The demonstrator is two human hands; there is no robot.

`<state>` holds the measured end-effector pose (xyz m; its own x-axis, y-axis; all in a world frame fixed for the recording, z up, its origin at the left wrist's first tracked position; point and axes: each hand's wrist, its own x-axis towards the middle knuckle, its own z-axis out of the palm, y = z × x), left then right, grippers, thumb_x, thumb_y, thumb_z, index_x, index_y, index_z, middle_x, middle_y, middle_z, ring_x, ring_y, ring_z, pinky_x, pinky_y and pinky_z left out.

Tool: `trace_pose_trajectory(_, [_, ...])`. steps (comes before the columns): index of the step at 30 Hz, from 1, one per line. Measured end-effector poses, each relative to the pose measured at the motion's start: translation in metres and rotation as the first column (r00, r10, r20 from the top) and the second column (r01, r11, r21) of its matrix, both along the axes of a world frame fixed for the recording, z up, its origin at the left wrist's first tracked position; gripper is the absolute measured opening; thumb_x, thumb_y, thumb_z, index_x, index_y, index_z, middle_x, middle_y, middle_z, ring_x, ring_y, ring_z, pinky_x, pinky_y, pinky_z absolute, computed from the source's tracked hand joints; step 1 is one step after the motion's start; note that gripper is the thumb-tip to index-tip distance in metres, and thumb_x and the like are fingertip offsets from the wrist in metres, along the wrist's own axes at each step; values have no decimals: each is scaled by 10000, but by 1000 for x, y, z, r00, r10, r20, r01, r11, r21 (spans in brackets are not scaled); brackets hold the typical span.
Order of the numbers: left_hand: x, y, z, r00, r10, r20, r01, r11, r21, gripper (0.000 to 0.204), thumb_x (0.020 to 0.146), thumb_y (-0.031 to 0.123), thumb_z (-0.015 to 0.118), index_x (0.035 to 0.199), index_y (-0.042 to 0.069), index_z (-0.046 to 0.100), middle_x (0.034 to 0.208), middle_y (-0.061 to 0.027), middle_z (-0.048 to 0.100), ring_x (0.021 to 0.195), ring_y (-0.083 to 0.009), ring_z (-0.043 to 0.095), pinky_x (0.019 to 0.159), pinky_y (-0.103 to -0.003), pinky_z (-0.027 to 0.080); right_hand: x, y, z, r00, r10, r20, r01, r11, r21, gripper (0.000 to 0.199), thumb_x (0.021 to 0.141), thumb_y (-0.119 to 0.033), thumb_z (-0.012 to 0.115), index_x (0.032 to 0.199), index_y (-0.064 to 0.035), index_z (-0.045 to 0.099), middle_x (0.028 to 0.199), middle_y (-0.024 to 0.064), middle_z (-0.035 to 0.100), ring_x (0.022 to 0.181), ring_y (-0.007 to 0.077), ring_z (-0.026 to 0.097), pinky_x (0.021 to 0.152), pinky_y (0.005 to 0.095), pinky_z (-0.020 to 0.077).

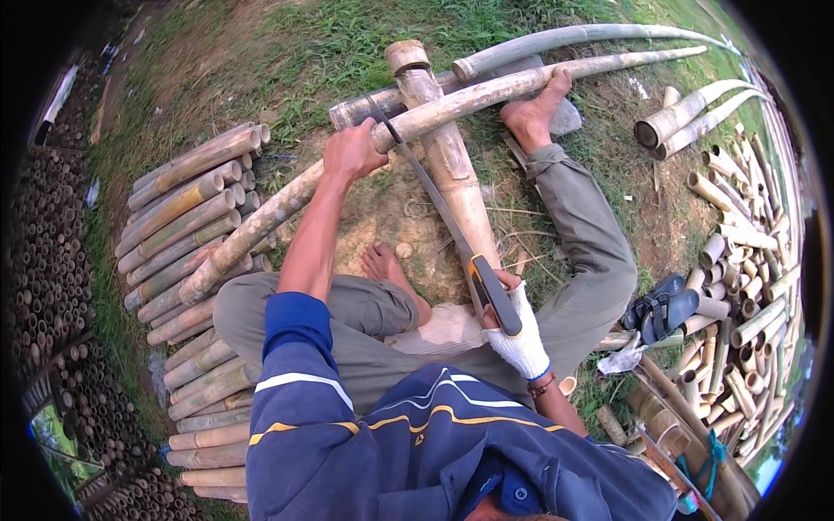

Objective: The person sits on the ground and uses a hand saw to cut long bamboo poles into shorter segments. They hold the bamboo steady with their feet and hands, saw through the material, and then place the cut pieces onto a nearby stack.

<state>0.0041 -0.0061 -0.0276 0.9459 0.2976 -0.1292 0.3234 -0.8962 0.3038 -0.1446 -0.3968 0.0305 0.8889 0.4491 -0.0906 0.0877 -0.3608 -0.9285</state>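
A long bamboo pole [469, 98] lies slantwise in front of me, over a bamboo support [452, 161]. My bare left hand [354, 150] is closed around the pole, just left of the saw blade. In my right hand [514, 326], which wears a white knit glove, is the yellow-and-black handle of a handsaw [447, 213]. Its dark blade runs up and leftward, its far part against the pole beside my left hand. My right foot [532, 113] presses on the pole farther right. Whether the blade has cut in is too small to tell.
Cut bamboo lengths [195, 221] are stacked at my left. Loose short bamboo pieces [747, 234] are heaped at the right, near dark sandals [667, 308]. More poles [591, 35] lie beyond. My left foot [387, 269] rests on the dirt below the pole.
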Motion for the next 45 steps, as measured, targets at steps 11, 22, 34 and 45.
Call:
trace_pose_trajectory(11, [-16, 27, 51, 998, 35, 54, -35, 999, -11, 939, 678, 481, 843, 1473, 38, 615, 1166, -256, 777, 1101, -416, 746, 994, -485, 572, 106, 127, -93, 998, 62, 18, -63, 992, 112, 577, 870, -82, 715, 1423, -79, 554, 1160, 166, 687, 1029, 270, 704, 905, 356, 557])
trace_pose_trajectory(22, [-54, 13, 130, 981, -178, 75, 192, 856, -479, 1015, 673, 428, 915, 1477, -87, 570, 1276, -218, 748, 1158, -292, 723, 1048, -386, 528, 54, 109, -180, 774, 541, 329, -347, 797, -494, 626, 851, -250, 733, 1423, -32, 601, 1264, 278, 640, 1157, 447, 622, 957, 554, 516])
trace_pose_trajectory(34, [-85, -24, 168, 920, -390, -26, 230, 594, -770, 864, 797, 661, 850, 1350, 24, 662, 1229, -117, 725, 1134, -224, 675, 1048, -391, 512, 53, 122, -46, 913, 409, -4, -382, 856, 350, 769, 918, -272, 833, 1572, -75, 481, 1231, 142, 599, 1082, 258, 627, 917, 382, 540])
trace_pose_trajectory(45, [-5, -78, 70, 918, -197, 345, 367, 753, -546, 550, 1106, 484, 601, 1295, -22, 702, 1121, -164, 752, 1076, -262, 696, 968, -386, 537, 62, 169, -52, 636, 317, -704, 428, 614, 663, 526, 984, -382, 811, 1384, -106, 610, 1266, 52, 672, 1189, 206, 637, 1026, 463, 533])
